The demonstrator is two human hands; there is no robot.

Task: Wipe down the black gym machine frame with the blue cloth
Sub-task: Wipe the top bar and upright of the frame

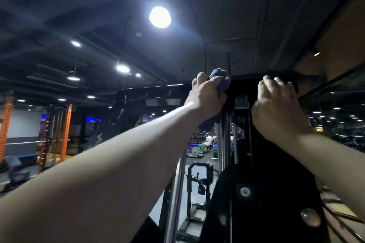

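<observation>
**Both arms raised to the machine's top**

The left grip (205, 96) is curled around a bunched blue cloth (221, 80), holding it against the upper edge of the black metal gym machine frame (245, 86). Near it, the right grip (276, 104) has its fingers hooked over the same top edge, clasping the frame. A round white ceiling lamp (160, 17) glows overhead.

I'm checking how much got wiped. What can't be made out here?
Head view:
- Top of the black frame: seen from below.
- blue cloth: mostly covered by the left hand gripping it.
- right hand: fingertips curled over the frame's top edge.
- Dirt on the frame: too dark.
</observation>
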